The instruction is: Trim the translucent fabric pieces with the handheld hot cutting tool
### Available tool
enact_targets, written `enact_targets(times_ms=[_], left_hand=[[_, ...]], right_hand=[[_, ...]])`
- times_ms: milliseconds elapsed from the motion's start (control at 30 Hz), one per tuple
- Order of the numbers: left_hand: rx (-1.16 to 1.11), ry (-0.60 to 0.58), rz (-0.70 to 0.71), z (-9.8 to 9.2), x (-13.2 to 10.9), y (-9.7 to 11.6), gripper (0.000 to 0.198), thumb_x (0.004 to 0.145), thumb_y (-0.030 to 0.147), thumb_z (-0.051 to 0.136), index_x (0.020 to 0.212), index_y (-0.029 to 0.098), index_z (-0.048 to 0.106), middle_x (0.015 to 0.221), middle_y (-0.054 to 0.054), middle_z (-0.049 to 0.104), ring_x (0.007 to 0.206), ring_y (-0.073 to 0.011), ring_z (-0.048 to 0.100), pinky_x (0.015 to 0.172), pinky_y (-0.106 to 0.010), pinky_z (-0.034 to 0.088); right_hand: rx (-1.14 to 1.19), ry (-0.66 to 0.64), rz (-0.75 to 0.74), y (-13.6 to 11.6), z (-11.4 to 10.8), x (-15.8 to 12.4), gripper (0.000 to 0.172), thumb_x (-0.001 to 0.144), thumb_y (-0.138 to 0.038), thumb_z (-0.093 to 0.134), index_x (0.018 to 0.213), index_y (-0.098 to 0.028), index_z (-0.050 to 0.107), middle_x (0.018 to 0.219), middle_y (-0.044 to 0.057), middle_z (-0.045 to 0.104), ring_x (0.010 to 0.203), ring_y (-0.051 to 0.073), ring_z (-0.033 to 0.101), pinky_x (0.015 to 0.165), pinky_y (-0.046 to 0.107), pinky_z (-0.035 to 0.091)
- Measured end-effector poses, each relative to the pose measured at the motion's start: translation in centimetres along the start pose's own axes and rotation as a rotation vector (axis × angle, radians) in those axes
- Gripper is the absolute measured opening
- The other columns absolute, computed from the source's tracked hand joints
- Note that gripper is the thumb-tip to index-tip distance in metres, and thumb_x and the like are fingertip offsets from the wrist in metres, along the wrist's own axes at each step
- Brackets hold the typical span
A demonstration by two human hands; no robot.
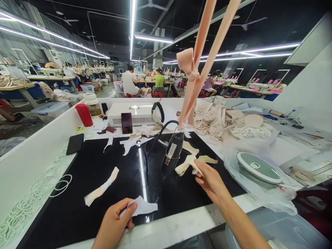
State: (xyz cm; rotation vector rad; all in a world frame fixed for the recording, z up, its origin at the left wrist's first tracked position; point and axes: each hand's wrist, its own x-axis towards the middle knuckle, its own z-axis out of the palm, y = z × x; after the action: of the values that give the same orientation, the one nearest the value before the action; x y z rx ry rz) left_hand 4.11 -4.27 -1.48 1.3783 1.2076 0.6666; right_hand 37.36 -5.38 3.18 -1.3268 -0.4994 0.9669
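My left hand (pixel 116 216) is at the front edge of a glossy black work surface (pixel 103 188). Its thumb and fingers pinch a white, paper-like cut piece (pixel 143 206). Farther right, my right hand (pixel 211 181) grips a small bunch of cream cut pieces (pixel 187 164) just above the surface. Other cream pieces (pixel 209 159) lie close behind it. A black corded handheld tool (pixel 173 152) hangs left of my right hand from knotted pink fabric straps (pixel 193 74). On the surface to the left rests a cream strip with a whitish middle (pixel 101 186).
Pale green elastic loops (pixel 28 197) cover the left edge beside a black phone-like device (pixel 75 144). At the back stand a white box (pixel 132 112) and a propped phone (pixel 127 122). Beige garments (pixel 228 121) and a green oval object in plastic (pixel 258 169) lie right. People sit beyond.
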Motion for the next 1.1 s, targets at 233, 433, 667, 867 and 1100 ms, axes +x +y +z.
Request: enact_targets(times_ms=[233,433,667,867,1100], left_hand=[[0.056,0.022,0.019,0.1,-0.4,0.3,0.046,0.083,0.064,0.058,0.085,0.020,0.072,0.052,0.003,0.050,0.057,-0.0168,0.053,0.065,-0.027,0.041],[0.077,-0.026,0.031,-0.2,-0.2,0.3,0.047,0.085,0.064,0.055,0.084,0.019,0.069,0.053,0.003,0.051,0.058,-0.0168,0.052,0.064,-0.027,0.038],[0.035,-0.094,0.032,-0.6,0.0,1.0,0.046,0.088,0.060,0.051,0.071,0.018,0.057,0.053,0.002,0.053,0.055,-0.0140,0.049,0.060,-0.025,0.035],[-0.063,-0.129,0.050,-0.1,-0.2,1.0,0.045,0.091,0.056,0.053,0.069,0.017,0.056,0.050,0.003,0.050,0.050,-0.0108,0.047,0.060,-0.024,0.039],[-0.152,-0.241,0.094,-0.6,-1.9,1.2,0.055,0.084,0.066,0.060,0.069,0.014,0.060,0.057,0.002,0.049,0.048,-0.0075,0.044,0.048,-0.020,0.036]], right_hand=[[0.020,0.041,0.094,3.6,0.8,-0.2,0.038,0.063,-0.047,0.084,0.078,-0.019,0.065,0.071,0.000,0.060,0.048,0.005,0.042,0.033,0.015,0.029],[-0.231,-0.061,0.224,4.2,0.5,-3.2,0.035,0.068,-0.043,0.081,0.084,-0.014,0.071,0.081,0.009,0.071,0.050,0.008,0.053,0.036,0.016,0.035],[-0.643,-0.034,0.037,2.6,-1.6,-6.2,0.061,0.069,-0.044,0.078,0.125,-0.023,0.064,0.077,0.004,0.073,0.048,0.016,0.058,0.037,0.023,0.043],[-1.015,-0.440,-0.850,3.7,1.6,-10.4,0.024,0.095,-0.038,0.056,0.115,-0.034,0.070,0.116,0.003,0.073,0.100,0.020,0.072,0.081,0.024,0.059],[-0.623,-0.666,-0.397,7.0,8.0,-10.2,0.027,0.092,-0.048,0.060,0.094,-0.029,0.078,0.091,0.004,0.075,0.083,0.019,0.070,0.076,0.024,0.056]])
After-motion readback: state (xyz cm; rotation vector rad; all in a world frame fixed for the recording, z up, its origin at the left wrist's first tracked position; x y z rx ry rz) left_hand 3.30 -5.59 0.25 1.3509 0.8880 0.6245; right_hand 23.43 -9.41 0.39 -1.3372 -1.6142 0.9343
